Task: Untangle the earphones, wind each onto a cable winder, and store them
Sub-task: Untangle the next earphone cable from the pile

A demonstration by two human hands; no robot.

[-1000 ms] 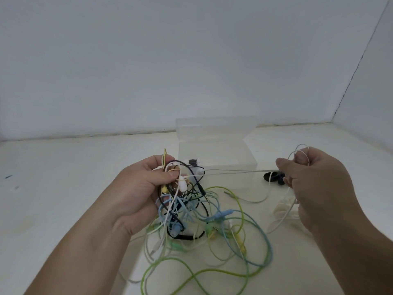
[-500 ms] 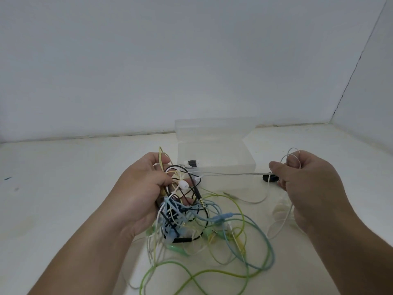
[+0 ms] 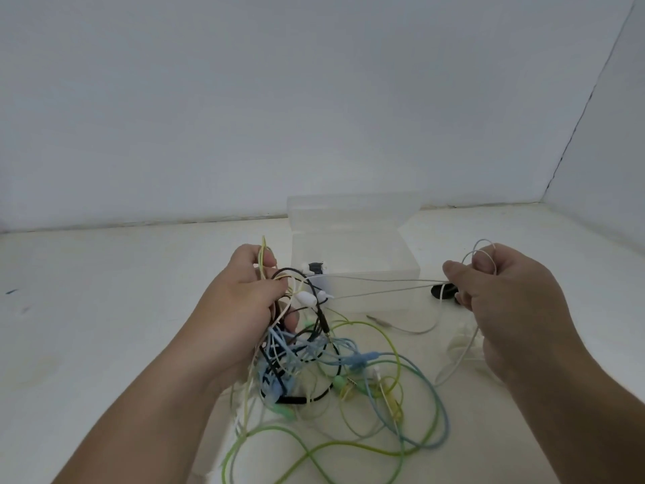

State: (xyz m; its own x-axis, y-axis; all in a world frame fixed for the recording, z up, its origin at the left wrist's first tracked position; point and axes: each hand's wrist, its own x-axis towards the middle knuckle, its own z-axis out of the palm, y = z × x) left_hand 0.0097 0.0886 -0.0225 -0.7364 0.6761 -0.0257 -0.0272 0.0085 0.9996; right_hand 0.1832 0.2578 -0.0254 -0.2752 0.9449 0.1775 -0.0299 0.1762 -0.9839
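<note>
The tangled earphones [image 3: 324, 365] lie partly on the white table [image 3: 104, 309], their top gripped by the left hand [image 3: 237, 309]; one pale cable [image 3: 384, 281] runs tight to the right hand [image 3: 506, 295], which pinches it, before a clear box [image 3: 352, 239]

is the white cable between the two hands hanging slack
No, the white cable runs straight and taut from the tangle gripped by the left hand across to the right hand, which pinches it.

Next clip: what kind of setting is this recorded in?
Probably a staged recording booth rather than a lived-in room: bare white walls meet at a corner, and the white tabletop carries a clear plastic box, with a tangle of earphones in front.
</note>
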